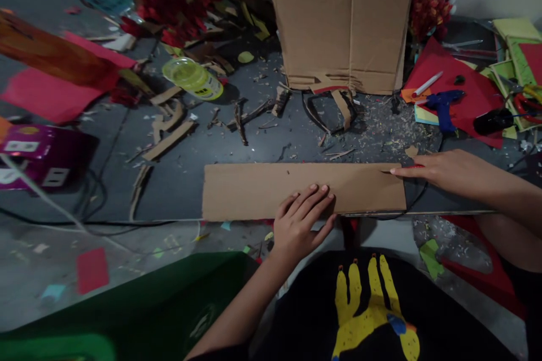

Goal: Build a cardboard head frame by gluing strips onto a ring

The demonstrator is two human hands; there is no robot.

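Observation:
A long flat strip of cardboard [254,189] lies along the table's front edge. My left hand [300,220] rests on its lower middle part, fingers spread and pressing flat. Over the strip's right end, my right hand [444,169] is closed around a slim craft knife [409,168] with red on its handle. The dark, thin tip points left and lies on or just above the cardboard; contact cannot be made out. Most of the handle is hidden by the fingers. Behind the strip stands a tall cardboard piece [322,22], its lower edge torn.
A yellow-green plastic cup [195,79] stands left of centre among cardboard scraps [169,141]. To the right are a blue glue gun [444,107], a white pen [427,84], red paper [453,73] and scissors [527,104]. A purple box [42,152] sits at left, with cables nearby.

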